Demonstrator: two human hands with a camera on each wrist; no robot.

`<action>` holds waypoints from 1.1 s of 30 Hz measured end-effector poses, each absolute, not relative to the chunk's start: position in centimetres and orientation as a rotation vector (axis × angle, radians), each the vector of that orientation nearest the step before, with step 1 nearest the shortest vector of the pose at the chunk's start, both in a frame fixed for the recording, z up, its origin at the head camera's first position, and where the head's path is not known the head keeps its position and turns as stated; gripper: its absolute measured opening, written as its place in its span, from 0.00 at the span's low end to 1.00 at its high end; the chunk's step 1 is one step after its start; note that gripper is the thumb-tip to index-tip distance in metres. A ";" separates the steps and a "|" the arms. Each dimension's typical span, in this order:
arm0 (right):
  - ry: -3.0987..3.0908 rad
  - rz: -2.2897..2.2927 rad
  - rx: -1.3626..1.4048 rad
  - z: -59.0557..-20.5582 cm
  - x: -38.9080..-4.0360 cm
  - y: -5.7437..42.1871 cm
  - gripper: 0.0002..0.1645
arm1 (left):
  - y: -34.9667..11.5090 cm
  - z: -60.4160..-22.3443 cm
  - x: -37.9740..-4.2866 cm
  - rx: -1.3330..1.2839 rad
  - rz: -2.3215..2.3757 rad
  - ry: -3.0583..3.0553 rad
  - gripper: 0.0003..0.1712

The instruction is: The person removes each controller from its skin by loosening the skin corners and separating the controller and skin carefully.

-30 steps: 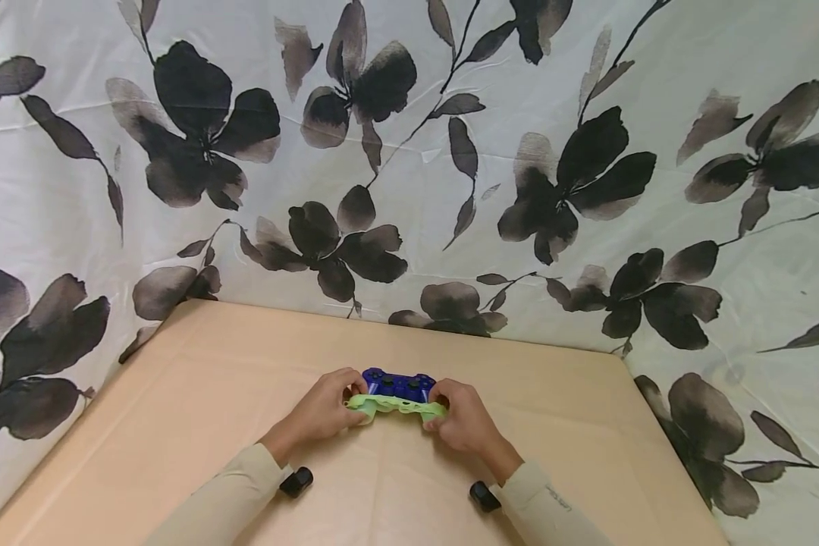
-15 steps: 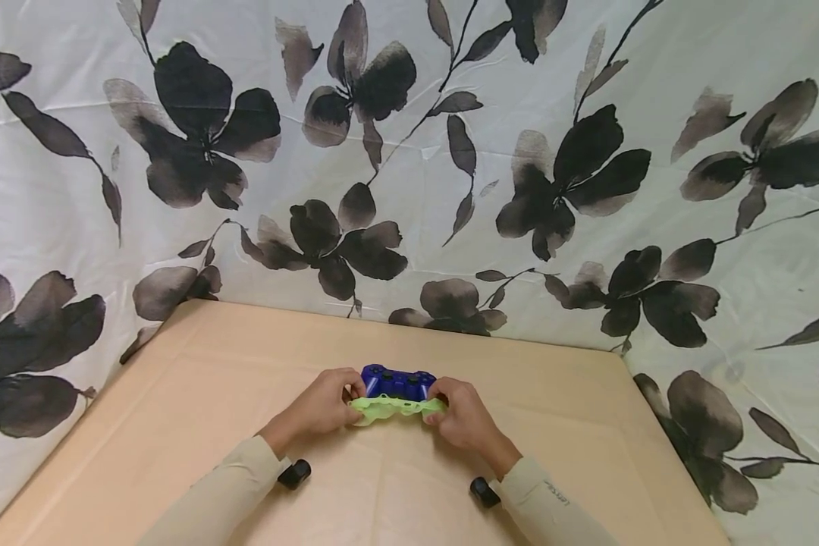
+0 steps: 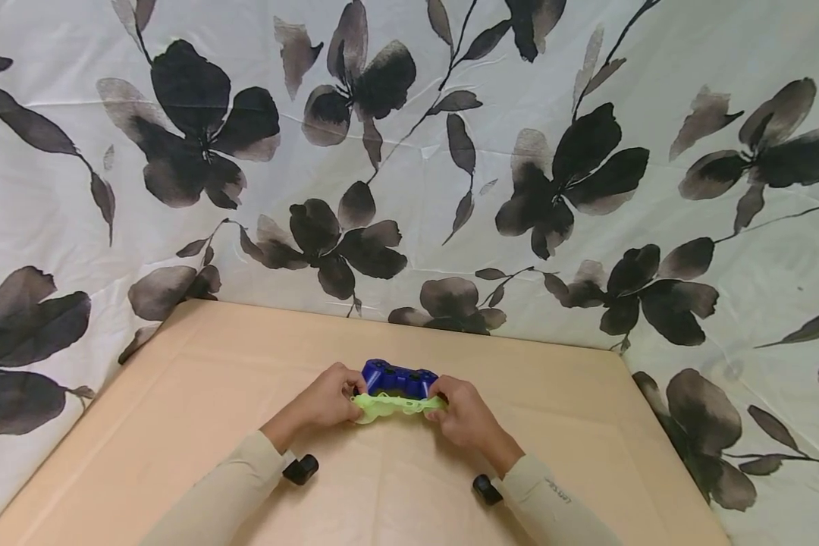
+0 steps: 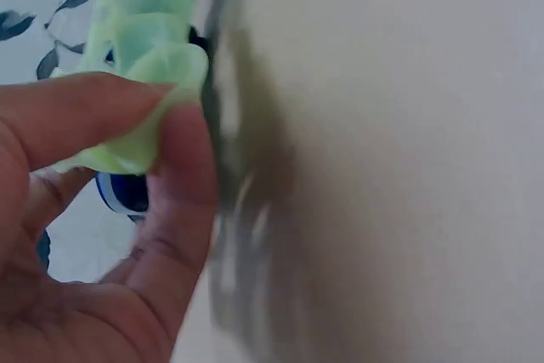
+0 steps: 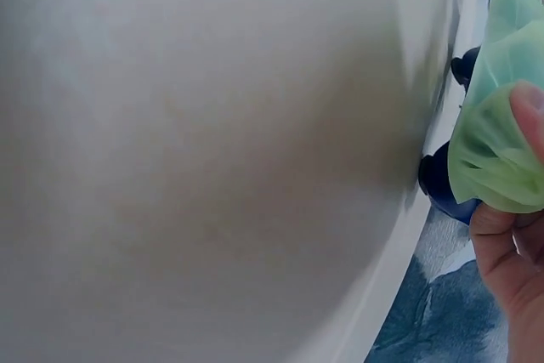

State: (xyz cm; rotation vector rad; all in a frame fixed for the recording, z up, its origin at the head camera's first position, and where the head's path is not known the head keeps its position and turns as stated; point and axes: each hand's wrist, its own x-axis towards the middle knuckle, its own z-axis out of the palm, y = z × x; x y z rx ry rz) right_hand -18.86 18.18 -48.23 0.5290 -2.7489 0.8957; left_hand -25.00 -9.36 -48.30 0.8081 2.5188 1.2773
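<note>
A blue game controller (image 3: 399, 381) with dark sticks is held above the middle of the table. Along its near side lies a soft, translucent lime-green silicone controller cover (image 3: 394, 406), its grip ends crumpled. My left hand (image 3: 329, 397) pinches the cover's left end between thumb and finger, clear in the left wrist view, where a bit of the blue controller (image 4: 127, 191) shows behind. My right hand (image 3: 467, 414) pinches the cover's right end; in the right wrist view the cover (image 5: 497, 155) partly overlaps the controller (image 5: 442, 183). Fingers under the controller are mostly hidden.
The tan tabletop (image 3: 246, 394) spreads around both hands. A white cloth with dark printed flowers (image 3: 423, 189) hangs behind and along the sides. Black wrist cameras (image 3: 302, 470) sit at both beige sleeves (image 3: 225, 493).
The cover's grip ends, which hung down near my thumbs, have bunched up beneath the controller. The controller and my left hand have risen slightly. My right hand has barely moved.
</note>
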 end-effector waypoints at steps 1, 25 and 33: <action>-2.745 0.868 0.551 -48.3 -18.8 18.2 0.16 | -9.4 -48.3 -24.9 0.808 1.271 2.499 0.13; -2.828 0.504 0.735 -48.3 -18.3 18.4 0.16 | -8.3 -47.7 -22.7 0.630 1.296 2.316 0.14; -2.961 0.926 0.579 -47.6 -18.1 19.1 0.19 | -8.0 -47.7 -22.0 0.568 1.197 2.426 0.22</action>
